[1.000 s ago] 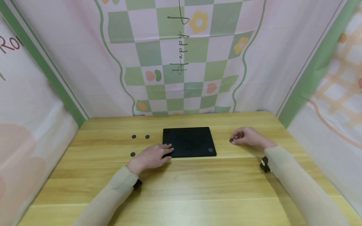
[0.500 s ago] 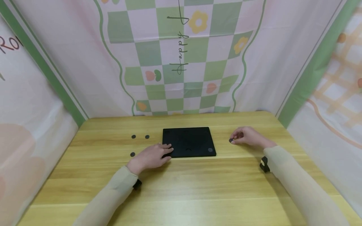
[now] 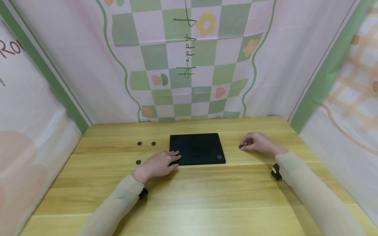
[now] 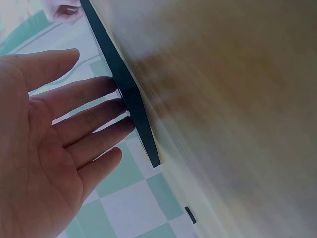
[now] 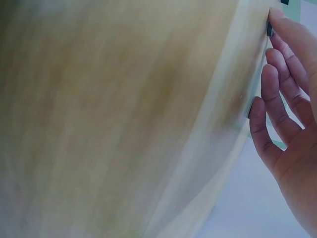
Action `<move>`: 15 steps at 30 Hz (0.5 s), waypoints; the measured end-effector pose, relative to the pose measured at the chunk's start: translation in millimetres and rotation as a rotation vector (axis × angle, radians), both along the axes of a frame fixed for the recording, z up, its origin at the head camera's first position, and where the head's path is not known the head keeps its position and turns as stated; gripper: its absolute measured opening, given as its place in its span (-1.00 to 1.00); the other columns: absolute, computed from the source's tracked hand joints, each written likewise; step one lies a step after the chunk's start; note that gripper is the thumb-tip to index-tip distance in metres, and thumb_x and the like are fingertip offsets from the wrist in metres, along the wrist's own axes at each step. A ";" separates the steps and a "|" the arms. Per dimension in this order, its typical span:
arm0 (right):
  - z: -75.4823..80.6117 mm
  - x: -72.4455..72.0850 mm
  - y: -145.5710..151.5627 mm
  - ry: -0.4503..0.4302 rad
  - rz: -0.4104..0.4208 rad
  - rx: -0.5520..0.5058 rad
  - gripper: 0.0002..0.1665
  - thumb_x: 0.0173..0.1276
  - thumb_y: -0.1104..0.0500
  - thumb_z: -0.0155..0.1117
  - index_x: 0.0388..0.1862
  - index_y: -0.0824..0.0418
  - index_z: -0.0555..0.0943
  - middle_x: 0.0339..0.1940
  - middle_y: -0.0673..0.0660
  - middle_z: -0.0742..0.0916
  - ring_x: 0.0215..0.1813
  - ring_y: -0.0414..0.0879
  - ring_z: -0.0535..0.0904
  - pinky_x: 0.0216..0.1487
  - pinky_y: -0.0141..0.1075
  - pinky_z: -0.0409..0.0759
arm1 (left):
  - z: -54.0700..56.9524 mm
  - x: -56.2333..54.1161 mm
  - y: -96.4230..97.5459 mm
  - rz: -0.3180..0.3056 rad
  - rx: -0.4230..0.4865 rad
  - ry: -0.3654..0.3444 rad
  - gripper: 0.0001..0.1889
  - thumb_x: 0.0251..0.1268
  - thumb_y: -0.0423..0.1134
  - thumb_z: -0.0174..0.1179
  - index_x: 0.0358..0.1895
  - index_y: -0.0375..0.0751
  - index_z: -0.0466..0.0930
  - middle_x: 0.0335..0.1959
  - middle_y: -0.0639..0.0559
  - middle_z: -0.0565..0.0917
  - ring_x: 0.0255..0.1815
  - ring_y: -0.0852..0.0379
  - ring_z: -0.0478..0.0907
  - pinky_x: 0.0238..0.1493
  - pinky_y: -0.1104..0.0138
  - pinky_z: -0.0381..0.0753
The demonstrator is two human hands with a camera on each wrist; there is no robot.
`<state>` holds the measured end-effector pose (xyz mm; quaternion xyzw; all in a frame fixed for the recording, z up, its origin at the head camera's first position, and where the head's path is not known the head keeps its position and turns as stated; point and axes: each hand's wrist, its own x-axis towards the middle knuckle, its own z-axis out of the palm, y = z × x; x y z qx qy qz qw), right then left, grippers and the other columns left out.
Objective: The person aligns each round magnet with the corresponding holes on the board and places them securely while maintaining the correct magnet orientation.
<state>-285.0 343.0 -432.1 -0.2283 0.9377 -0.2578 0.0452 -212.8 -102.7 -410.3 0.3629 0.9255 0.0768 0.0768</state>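
Fingers (image 5: 270, 82) of the right hand (image 3: 257, 143) close in a narrow pinch on a small dark disc (image 3: 241, 147), thumb on one side and forefinger on the other, the remaining fingers bent loosely beside them; from where I sit I cannot tell whether the disc touches the wood or is held just above it. Near the little finger, my right wrist view gives me a dark sliver (image 5: 249, 110), too little of it showing for me to name.

Across from it, the left hand (image 3: 157, 163) lies with fingers nearly straight and slightly apart, holding nothing, their tips resting on the near left corner of a flat black board (image 3: 196, 147); the pinched disc is to the right of that board, well apart from it; I see a round grey spot (image 3: 219, 157) at the board's near right corner.

Left of the board I count three loose discs (image 3: 153, 143), two farther back and one nearer the left hand; beneath everything runs a wooden table (image 3: 200, 196); beige sleeves (image 3: 313, 191) cover both arms, and a checkered cloth (image 3: 177, 75) hangs behind.
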 end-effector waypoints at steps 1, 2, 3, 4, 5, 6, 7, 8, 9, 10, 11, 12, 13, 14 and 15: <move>0.0 -0.1 -0.1 0.002 -0.001 0.002 -0.83 0.11 0.09 0.47 -0.32 0.09 0.72 -0.37 -0.04 0.68 -0.31 -0.21 0.57 -0.27 -0.42 0.56 | 0.1 -0.1 0.0 0.000 0.001 0.001 -0.52 0.48 0.00 -0.07 0.34 -0.11 0.39 0.40 -0.05 0.34 0.41 -0.06 0.27 0.39 0.08 0.27; 0.0 -0.2 -0.1 0.006 -0.003 0.006 -0.83 0.11 0.09 0.47 -0.32 0.09 0.72 -0.37 -0.04 0.68 -0.31 -0.21 0.57 -0.27 -0.42 0.56 | 0.2 -0.2 0.1 0.000 0.002 0.002 -0.52 0.48 0.00 -0.07 0.34 -0.11 0.39 0.40 -0.05 0.34 0.41 -0.06 0.27 0.39 0.08 0.27; 0.3 -0.1 -0.3 0.010 -0.004 0.010 -0.83 0.10 0.09 0.48 -0.33 0.09 0.72 -0.38 -0.04 0.68 -0.32 -0.22 0.56 -0.27 -0.42 0.56 | 0.3 -0.2 0.1 -0.001 0.001 0.003 -0.52 0.48 0.00 -0.07 0.34 -0.11 0.39 0.40 -0.06 0.34 0.41 -0.07 0.27 0.39 0.08 0.27; 0.6 0.0 -0.3 0.016 0.001 0.014 -0.83 0.11 0.09 0.47 -0.33 0.11 0.72 -0.38 -0.04 0.68 -0.32 -0.22 0.56 -0.28 -0.42 0.56 | 0.2 -0.3 0.1 -0.002 0.001 0.005 -0.53 0.48 0.00 -0.07 0.33 -0.12 0.39 0.40 -0.06 0.34 0.41 -0.07 0.28 0.39 0.08 0.26; 1.0 0.1 -0.5 0.020 0.004 0.019 -0.82 0.11 0.09 0.47 -0.33 0.11 0.72 -0.38 -0.03 0.68 -0.32 -0.22 0.56 -0.28 -0.42 0.56 | 0.3 -0.3 0.1 -0.001 0.001 0.004 -0.53 0.48 0.00 -0.06 0.34 -0.12 0.39 0.40 -0.06 0.34 0.41 -0.07 0.27 0.39 0.08 0.26; 1.6 0.2 -0.9 0.022 0.004 0.022 -0.82 0.11 0.09 0.47 -0.33 0.12 0.72 -0.38 -0.03 0.68 -0.32 -0.21 0.56 -0.28 -0.42 0.55 | 0.3 -0.2 0.1 0.000 0.000 0.003 -0.52 0.48 0.00 -0.06 0.34 -0.11 0.39 0.40 -0.05 0.34 0.41 -0.07 0.27 0.39 0.09 0.26; 2.0 0.4 -1.2 0.022 0.006 0.023 -0.82 0.11 0.09 0.47 -0.33 0.13 0.72 -0.38 -0.02 0.68 -0.32 -0.21 0.56 -0.29 -0.43 0.55 | 0.2 -0.2 0.1 0.000 -0.001 0.002 -0.52 0.48 0.00 -0.06 0.34 -0.11 0.39 0.40 -0.05 0.34 0.41 -0.06 0.27 0.40 0.09 0.26; 2.4 0.5 -1.5 0.022 0.009 0.026 -0.82 0.12 0.09 0.47 -0.33 0.13 0.72 -0.38 -0.01 0.68 -0.32 -0.20 0.56 -0.29 -0.42 0.55 | 0.2 -0.1 0.0 0.000 0.000 0.001 -0.52 0.48 0.00 -0.06 0.34 -0.11 0.39 0.40 -0.05 0.34 0.41 -0.06 0.27 0.39 0.09 0.26; 2.7 0.5 -1.7 0.020 0.012 0.027 -0.81 0.12 0.09 0.46 -0.32 0.14 0.71 -0.37 -0.01 0.68 -0.32 -0.20 0.56 -0.30 -0.42 0.55 | 0.2 -0.1 0.0 0.000 0.000 0.000 -0.52 0.47 0.00 -0.06 0.34 -0.11 0.39 0.40 -0.05 0.34 0.41 -0.06 0.27 0.40 0.09 0.26; 2.6 0.3 -1.7 0.017 0.014 0.028 -0.81 0.13 0.09 0.46 -0.32 0.15 0.71 -0.37 0.00 0.68 -0.31 -0.20 0.56 -0.30 -0.42 0.56 | 0.2 -0.2 0.0 0.000 0.002 0.001 -0.52 0.47 0.00 -0.06 0.34 -0.12 0.39 0.40 -0.05 0.34 0.41 -0.07 0.28 0.39 0.08 0.26; 2.6 0.0 -1.9 0.011 0.010 0.027 -0.81 0.12 0.09 0.46 -0.32 0.15 0.71 -0.37 0.00 0.68 -0.31 -0.19 0.56 -0.30 -0.42 0.56 | 0.1 -0.1 0.0 0.000 0.002 0.001 -0.52 0.47 0.00 -0.06 0.34 -0.12 0.39 0.40 -0.05 0.34 0.41 -0.07 0.28 0.39 0.08 0.27; 2.3 -0.2 -2.0 0.006 0.007 0.025 -0.80 0.12 0.09 0.46 -0.32 0.15 0.71 -0.37 0.00 0.68 -0.31 -0.19 0.56 -0.30 -0.43 0.56 | 0.0 -0.2 0.0 -0.002 0.001 0.004 -0.52 0.47 0.00 -0.06 0.34 -0.12 0.39 0.39 -0.05 0.34 0.40 -0.07 0.28 0.39 0.08 0.27; 1.9 -0.5 -1.9 0.003 0.007 0.025 -0.80 0.12 0.08 0.46 -0.32 0.15 0.71 -0.37 0.00 0.68 -0.31 -0.19 0.56 -0.30 -0.43 0.56 | -0.2 -0.3 -0.1 -0.003 0.002 0.007 -0.52 0.47 0.00 -0.06 0.33 -0.12 0.40 0.39 -0.05 0.35 0.40 -0.07 0.28 0.39 0.08 0.27; 1.6 -0.8 -1.8 0.001 0.008 0.027 -0.79 0.13 0.07 0.46 -0.31 0.15 0.71 -0.37 0.00 0.69 -0.31 -0.20 0.56 -0.29 -0.43 0.56 | -0.4 -0.3 -0.1 -0.004 0.001 0.009 -0.52 0.47 0.00 -0.06 0.33 -0.12 0.40 0.39 -0.06 0.35 0.40 -0.07 0.29 0.38 0.08 0.28; 1.4 -0.8 -1.8 0.000 0.008 0.026 -0.79 0.13 0.07 0.46 -0.32 0.15 0.71 -0.37 0.00 0.69 -0.31 -0.20 0.56 -0.29 -0.43 0.56 | -0.6 -0.3 -0.1 -0.004 0.000 0.009 -0.53 0.47 0.00 -0.06 0.33 -0.12 0.40 0.39 -0.05 0.35 0.40 -0.07 0.29 0.38 0.08 0.28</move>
